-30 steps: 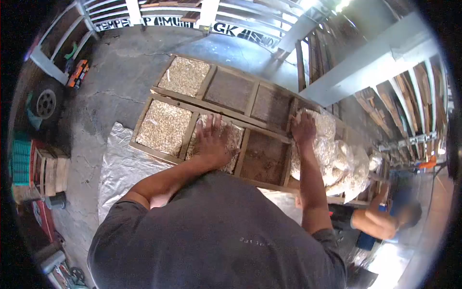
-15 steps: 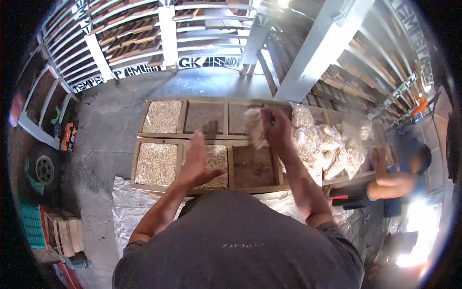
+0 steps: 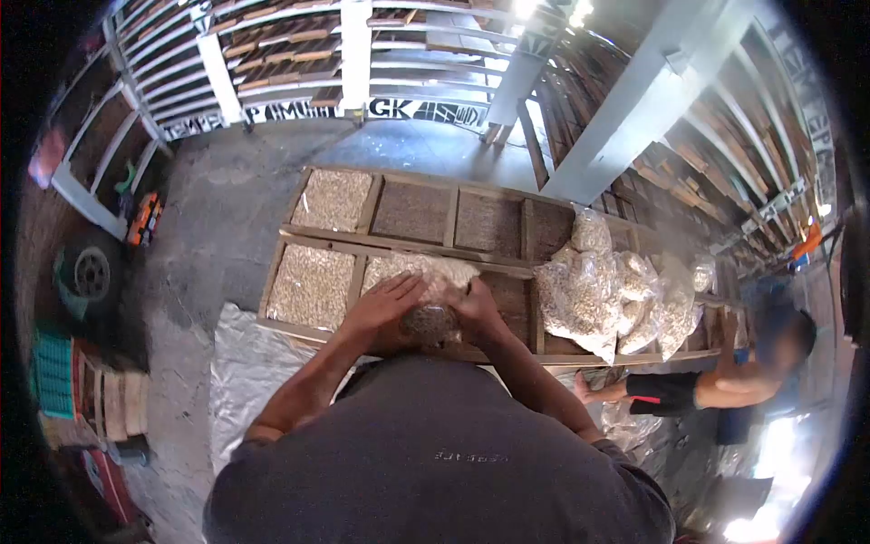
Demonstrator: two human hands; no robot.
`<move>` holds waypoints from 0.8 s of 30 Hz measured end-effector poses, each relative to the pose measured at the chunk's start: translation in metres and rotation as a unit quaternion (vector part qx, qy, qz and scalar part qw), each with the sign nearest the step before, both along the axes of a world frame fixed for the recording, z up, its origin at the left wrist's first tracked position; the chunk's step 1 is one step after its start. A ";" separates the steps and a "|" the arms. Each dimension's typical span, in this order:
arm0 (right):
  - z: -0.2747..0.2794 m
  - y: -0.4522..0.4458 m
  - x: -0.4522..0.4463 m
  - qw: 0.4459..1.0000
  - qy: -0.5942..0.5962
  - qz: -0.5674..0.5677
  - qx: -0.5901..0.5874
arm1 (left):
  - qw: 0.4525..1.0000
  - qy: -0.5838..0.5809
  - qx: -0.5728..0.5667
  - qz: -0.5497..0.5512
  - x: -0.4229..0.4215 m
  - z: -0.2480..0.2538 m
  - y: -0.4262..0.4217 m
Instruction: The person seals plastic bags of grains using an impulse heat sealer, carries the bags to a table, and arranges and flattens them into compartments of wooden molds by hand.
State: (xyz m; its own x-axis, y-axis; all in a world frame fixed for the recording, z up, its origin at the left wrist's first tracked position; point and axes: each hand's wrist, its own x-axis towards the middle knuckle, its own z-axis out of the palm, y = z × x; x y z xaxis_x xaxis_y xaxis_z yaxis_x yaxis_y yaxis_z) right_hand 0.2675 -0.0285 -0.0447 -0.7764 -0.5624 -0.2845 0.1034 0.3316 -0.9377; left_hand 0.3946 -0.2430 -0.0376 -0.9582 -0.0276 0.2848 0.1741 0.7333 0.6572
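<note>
A plastic bag of pale beans (image 3: 421, 272) lies over the second compartment of the near wooden frame (image 3: 399, 243). My left hand (image 3: 390, 301) rests on its left part with the fingers stretched out. At its right end my right hand (image 3: 473, 304) grips the bag, fingers bent. Flat bean-filled bags fill the leftmost compartments of the near row (image 3: 311, 286) and the far row (image 3: 333, 201). Right of my hands, several bulging bean bags (image 3: 584, 290) are piled over the frames.
A co-worker (image 3: 725, 385) is at the right end of the frames. A silvery sheet (image 3: 240, 363) lies below the left end. A thick pale post (image 3: 625, 113) rises behind. Green crates (image 3: 54, 376) and a wheel (image 3: 91, 274) are at the left.
My right hand has moved left from the pile with a bag, now over the near second compartment. My left hand has come down onto that bag. The head view has shifted.
</note>
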 end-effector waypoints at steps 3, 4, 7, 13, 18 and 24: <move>0.078 -0.002 0.021 0.967 -0.149 0.024 -0.207 | 0.971 -0.069 0.231 -0.002 0.007 0.010 0.015; 0.082 -0.003 0.023 0.946 -0.194 -0.011 -0.260 | 0.954 -0.049 0.295 0.025 0.007 0.022 0.021; 0.032 0.008 0.018 0.957 -0.147 0.034 -0.249 | 0.831 -0.010 0.555 -0.036 0.016 0.003 0.025; 0.105 -0.029 0.008 0.957 -0.212 0.066 -0.189 | 0.698 -0.200 0.688 0.006 0.030 0.057 -0.023; 0.109 -0.072 -0.069 0.948 0.061 0.308 0.054 | 0.547 -0.143 0.797 0.214 0.048 0.052 0.044; 0.018 -0.019 -0.117 0.890 0.279 0.362 0.006 | 0.894 -0.320 0.233 0.207 0.037 0.083 -0.004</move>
State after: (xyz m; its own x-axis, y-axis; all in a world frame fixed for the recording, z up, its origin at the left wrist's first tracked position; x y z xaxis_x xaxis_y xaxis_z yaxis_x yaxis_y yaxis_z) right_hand 0.1503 -0.0476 -0.0265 -0.2349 -0.9717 0.0232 -0.6216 0.1318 -0.7722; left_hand 0.4312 -0.2473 0.0452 -0.8005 -0.3912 -0.4540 -0.5710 0.2676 0.7761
